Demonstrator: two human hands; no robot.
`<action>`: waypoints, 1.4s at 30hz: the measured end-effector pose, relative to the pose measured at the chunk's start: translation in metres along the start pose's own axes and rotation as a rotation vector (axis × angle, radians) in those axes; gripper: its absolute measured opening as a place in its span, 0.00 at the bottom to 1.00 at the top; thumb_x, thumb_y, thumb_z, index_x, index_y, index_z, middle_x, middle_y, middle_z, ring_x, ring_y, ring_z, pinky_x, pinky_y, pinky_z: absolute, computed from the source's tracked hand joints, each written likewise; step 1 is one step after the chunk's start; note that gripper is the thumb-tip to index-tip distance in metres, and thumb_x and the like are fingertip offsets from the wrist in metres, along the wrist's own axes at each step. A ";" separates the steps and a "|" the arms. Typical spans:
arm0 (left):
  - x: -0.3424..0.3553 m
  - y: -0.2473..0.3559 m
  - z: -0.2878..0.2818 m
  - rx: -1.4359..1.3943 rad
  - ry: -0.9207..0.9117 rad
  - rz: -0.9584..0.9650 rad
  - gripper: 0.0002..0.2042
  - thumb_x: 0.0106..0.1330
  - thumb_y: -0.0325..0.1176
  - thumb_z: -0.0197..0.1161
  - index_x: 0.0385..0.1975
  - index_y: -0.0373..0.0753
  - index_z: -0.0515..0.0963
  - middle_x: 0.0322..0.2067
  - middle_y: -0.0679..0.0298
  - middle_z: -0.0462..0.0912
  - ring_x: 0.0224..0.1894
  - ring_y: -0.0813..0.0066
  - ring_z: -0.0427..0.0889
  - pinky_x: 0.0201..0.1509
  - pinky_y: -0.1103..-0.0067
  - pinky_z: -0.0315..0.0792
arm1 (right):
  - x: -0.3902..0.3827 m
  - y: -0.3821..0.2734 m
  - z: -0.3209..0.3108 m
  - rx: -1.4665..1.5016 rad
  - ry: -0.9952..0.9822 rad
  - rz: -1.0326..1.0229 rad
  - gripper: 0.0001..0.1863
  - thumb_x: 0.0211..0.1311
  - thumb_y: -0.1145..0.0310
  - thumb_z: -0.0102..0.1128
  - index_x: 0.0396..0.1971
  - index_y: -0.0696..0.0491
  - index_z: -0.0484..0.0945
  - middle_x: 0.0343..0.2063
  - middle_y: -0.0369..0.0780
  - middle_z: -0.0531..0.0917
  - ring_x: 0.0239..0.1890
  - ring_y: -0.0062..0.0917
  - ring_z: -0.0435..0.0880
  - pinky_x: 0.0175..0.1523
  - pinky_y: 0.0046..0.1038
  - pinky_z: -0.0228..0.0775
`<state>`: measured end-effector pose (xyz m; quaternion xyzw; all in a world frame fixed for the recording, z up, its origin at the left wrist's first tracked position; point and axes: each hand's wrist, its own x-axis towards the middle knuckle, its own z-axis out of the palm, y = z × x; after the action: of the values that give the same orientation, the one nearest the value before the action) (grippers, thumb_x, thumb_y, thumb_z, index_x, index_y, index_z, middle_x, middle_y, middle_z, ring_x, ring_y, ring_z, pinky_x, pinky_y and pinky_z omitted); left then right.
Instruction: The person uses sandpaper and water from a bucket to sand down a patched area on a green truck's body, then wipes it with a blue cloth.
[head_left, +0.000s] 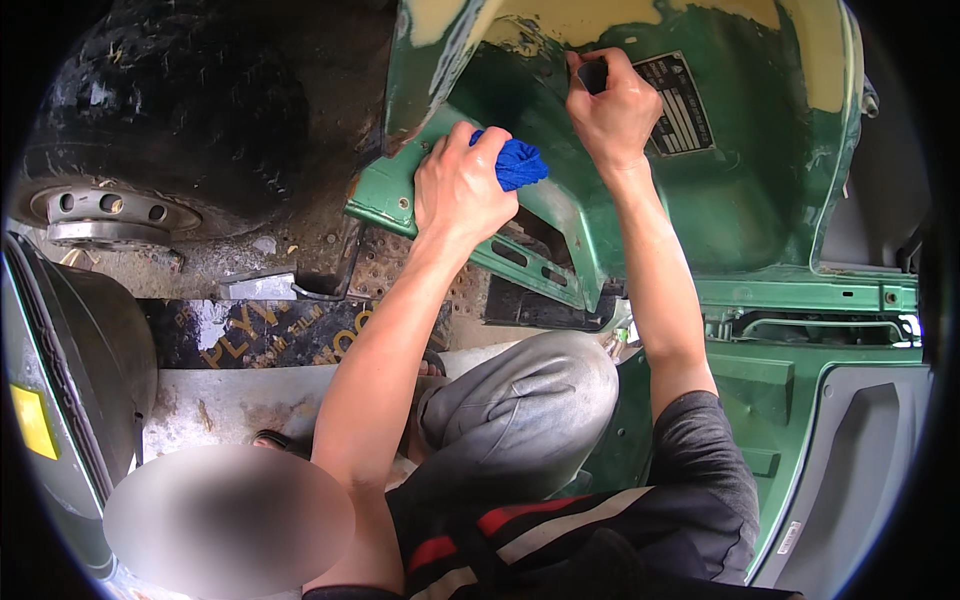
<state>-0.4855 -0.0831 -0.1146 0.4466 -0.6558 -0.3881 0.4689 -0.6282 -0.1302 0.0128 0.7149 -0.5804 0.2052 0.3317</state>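
My left hand (460, 190) is closed around a crumpled blue cloth (520, 165) and rests at the edge of a green metal step frame (385, 195). My right hand (618, 115) is pressed up against the green painted body panel (725, 215) of a vehicle. Its fingers are curled round a small dark piece (593, 76), which looks like a folded sheet; its kind is not clear. Just above that hand lies the lower border of a yellowish filler patch (620, 15). A dark metal data plate (676, 103) is fixed to the panel beside my right wrist.
A large black tyre (190, 110) with a steel wheel rim (110, 215) stands at the far left. Below it, a printed plywood board (260, 335) lies on the ground. At the right are a green door (740, 400) and a grey trim panel (860, 470). My bent knee (560, 390) is under the step.
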 end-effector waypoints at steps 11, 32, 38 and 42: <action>-0.001 0.002 0.004 -0.041 0.024 0.044 0.17 0.51 0.30 0.73 0.42 0.46 0.82 0.39 0.55 0.80 0.44 0.49 0.82 0.47 0.57 0.78 | 0.039 0.018 -0.051 0.151 0.106 0.215 0.13 0.54 0.64 0.77 0.31 0.57 0.85 0.23 0.45 0.87 0.25 0.33 0.88 0.34 0.29 0.78; 0.000 0.002 0.001 -0.037 0.019 0.050 0.18 0.50 0.28 0.72 0.43 0.45 0.82 0.39 0.56 0.80 0.44 0.49 0.82 0.48 0.58 0.78 | 0.035 0.004 -0.023 -0.047 -0.026 -0.043 0.13 0.46 0.64 0.79 0.26 0.51 0.82 0.16 0.42 0.81 0.23 0.43 0.84 0.28 0.40 0.74; 0.000 0.000 0.003 -0.003 0.003 0.047 0.23 0.46 0.31 0.75 0.46 0.47 0.83 0.42 0.58 0.81 0.45 0.49 0.84 0.50 0.60 0.80 | 0.036 -0.001 -0.025 -0.092 0.033 -0.035 0.14 0.52 0.61 0.80 0.29 0.53 0.83 0.19 0.45 0.84 0.21 0.39 0.85 0.27 0.34 0.74; 0.000 0.000 0.002 -0.011 -0.003 0.040 0.23 0.46 0.31 0.75 0.47 0.47 0.83 0.43 0.58 0.81 0.46 0.50 0.84 0.50 0.60 0.79 | 0.045 -0.001 -0.029 -0.067 0.018 -0.011 0.15 0.51 0.61 0.80 0.29 0.53 0.83 0.20 0.41 0.84 0.22 0.38 0.85 0.28 0.34 0.75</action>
<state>-0.4873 -0.0831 -0.1150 0.4303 -0.6630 -0.3831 0.4781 -0.6139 -0.1401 0.0634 0.7046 -0.5801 0.1903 0.3616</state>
